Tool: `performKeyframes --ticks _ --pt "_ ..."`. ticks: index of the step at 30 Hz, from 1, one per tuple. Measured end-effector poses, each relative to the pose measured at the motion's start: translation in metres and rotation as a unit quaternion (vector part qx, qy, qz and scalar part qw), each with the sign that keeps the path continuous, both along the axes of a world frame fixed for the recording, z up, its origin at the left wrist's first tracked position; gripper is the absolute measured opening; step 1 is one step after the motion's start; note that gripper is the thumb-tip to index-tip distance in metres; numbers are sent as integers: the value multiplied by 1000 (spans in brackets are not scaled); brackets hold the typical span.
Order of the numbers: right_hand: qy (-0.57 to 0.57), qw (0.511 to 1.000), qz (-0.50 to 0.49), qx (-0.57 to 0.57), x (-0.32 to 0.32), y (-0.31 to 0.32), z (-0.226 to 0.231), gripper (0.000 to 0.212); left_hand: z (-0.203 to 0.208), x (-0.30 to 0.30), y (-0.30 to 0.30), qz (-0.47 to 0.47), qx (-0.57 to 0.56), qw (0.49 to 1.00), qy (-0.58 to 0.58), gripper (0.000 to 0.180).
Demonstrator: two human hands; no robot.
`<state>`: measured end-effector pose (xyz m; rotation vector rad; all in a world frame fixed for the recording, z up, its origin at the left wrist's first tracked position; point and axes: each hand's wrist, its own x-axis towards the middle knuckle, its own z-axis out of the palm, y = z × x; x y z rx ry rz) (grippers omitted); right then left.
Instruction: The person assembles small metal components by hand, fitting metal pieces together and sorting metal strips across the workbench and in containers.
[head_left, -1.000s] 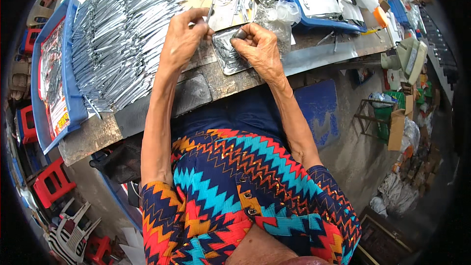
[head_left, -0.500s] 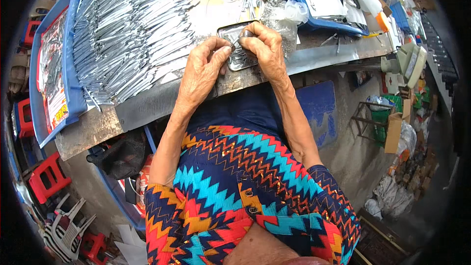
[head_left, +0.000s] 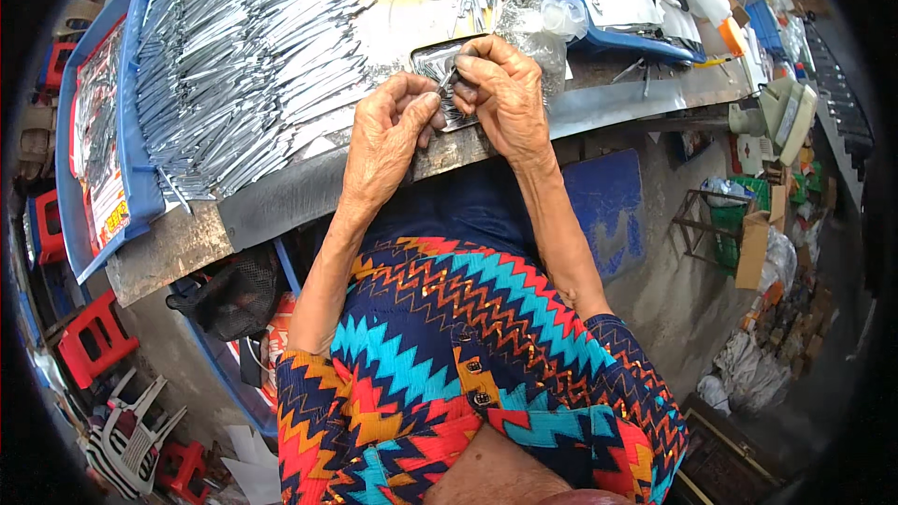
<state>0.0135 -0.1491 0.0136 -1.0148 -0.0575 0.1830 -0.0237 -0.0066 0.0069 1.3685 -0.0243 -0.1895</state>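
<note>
Over a small dark-rimmed tray (head_left: 418, 58) at the table's front edge, my two hands meet at a thin metal piece (head_left: 446, 81). My left hand (head_left: 391, 136) pinches it between thumb and forefinger. My right hand (head_left: 510, 93) has thumb and forefinger closed at its other end, the remaining fingers curled. Small metal parts lie in the tray, partly hidden by my fingers. To the left spreads a large heap of thin silvery metal strips (head_left: 253, 56). What exactly the held piece is, I cannot make out.
A blue tray (head_left: 140, 164) with more strips stands far left. Behind my right hand are clear plastic bags (head_left: 535, 33) of small parts. A blue bin (head_left: 599, 42) with tools lies at the back right. Red stools (head_left: 96, 337) stand below left.
My right hand has shifted slightly right and turned, its fingers loosening from a tighter curl. My left hand has hardly moved.
</note>
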Motion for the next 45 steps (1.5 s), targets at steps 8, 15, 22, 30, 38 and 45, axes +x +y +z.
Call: performKeyframes --ticks 8,15,22,30,38,45 --pt "-3 1000 1 -15 -1 -2 -3 7 0 -1 -3 1 -2 1000 7 17" --pt "11 1000 17 19 -4 -2 -5 6 3 -2 -2 3 18 1000 -5 15" --pt "-53 989 -44 -131 -11 7 -2 8 0 -4 -2 22 16 1000 -8 14" --pt "-88 980 28 -176 -4 -2 5 10 4 -3 5 45 136 986 -81 10" --pt "-150 895 -57 -415 10 -29 5 14 8 25 34 164 393 866 -263 17" --pt "-290 775 -41 -560 14 -17 -18 11 -10 41 63 163 584 735 -306 25"
